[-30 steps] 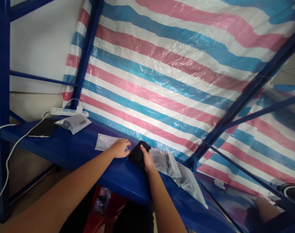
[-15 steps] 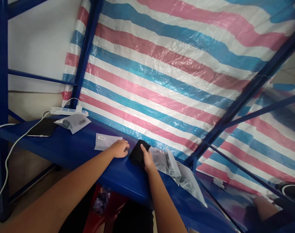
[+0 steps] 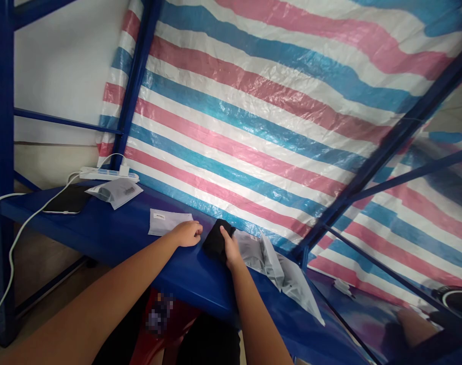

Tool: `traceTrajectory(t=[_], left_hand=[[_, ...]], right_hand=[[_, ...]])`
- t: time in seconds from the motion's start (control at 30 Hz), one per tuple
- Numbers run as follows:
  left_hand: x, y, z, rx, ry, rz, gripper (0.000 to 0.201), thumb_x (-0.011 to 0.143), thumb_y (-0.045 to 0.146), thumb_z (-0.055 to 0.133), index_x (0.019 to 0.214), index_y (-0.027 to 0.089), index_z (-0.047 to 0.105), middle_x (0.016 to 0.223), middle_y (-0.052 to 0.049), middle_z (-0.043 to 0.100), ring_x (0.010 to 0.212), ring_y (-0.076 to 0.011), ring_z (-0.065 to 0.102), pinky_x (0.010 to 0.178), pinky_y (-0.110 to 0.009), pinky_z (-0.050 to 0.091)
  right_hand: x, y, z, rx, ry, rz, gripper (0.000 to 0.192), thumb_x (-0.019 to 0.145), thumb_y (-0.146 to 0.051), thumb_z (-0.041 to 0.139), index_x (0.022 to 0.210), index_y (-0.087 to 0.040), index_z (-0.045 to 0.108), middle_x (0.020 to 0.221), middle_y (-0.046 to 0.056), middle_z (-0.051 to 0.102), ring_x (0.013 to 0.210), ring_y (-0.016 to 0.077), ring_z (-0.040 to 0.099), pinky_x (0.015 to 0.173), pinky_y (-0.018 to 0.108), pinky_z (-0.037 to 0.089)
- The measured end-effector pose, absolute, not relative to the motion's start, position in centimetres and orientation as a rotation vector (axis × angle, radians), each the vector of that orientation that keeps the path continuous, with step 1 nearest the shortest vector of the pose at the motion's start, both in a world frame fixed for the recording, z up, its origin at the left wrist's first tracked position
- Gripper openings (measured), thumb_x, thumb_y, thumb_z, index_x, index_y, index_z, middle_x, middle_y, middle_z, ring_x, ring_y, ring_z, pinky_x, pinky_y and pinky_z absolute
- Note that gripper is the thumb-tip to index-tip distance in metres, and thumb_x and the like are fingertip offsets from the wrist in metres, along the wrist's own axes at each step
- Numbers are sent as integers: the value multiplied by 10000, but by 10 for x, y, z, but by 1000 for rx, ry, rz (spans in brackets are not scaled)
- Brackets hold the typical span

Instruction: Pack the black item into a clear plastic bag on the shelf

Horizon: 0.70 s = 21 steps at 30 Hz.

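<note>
The person's right hand [image 3: 231, 250] is wrapped around a small bundle of black cloth [image 3: 216, 240], pressing it down on the glossy blue metal shelf [image 3: 112, 232], thumb along its top. Just beside it, the left hand [image 3: 186, 234] rests with fingers curled on the edge of a flat clear plastic bag with a small white label [image 3: 163, 222], gripping nothing that I can make out. Right of the cloth lie several crumpled clear plastic bags [image 3: 276, 266]. Further left sit a black phone [image 3: 68, 201], a white power strip [image 3: 108, 175] and another bagged item [image 3: 114, 191]. A red, white and blue striped tarpaulin [image 3: 276, 106] hangs behind.
</note>
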State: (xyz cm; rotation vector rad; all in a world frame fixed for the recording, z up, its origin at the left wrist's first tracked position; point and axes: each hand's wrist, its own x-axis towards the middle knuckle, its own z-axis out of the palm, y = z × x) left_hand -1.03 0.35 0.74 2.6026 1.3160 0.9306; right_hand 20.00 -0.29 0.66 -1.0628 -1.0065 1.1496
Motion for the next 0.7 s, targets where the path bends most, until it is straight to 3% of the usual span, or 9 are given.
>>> traceTrajectory(t=[0.47, 0.6, 0.7], left_hand=[[-11, 0, 11, 2611, 1324, 898, 127, 812, 175, 527, 888, 224, 616, 990, -51, 659, 876, -218, 638, 726, -306, 475], [-20, 0, 17, 2587, 1444, 932, 243, 792, 258, 598, 1031, 220, 618, 1130, -101, 635, 1054, -281, 613, 845, -350, 477], [-31, 4, 19, 2469, 1601, 775, 298, 776, 367, 640, 1030, 212, 628, 1108, -129, 649, 1037, -332, 619, 835, -395, 473]], right_hand=[[202, -4, 8, -1118, -1056, 1164, 489, 761, -507, 808, 1105, -181, 691, 991, 86, 771, 943, 293, 736, 856, 399, 625], [202, -5, 8, -1114, -1062, 1162, 503, 771, -507, 797, 1135, -180, 679, 1021, 90, 766, 970, 292, 729, 874, 392, 614], [202, -5, 8, -1112, -1065, 1165, 510, 776, -506, 792, 1148, -177, 672, 1031, 98, 762, 981, 298, 725, 876, 394, 610]])
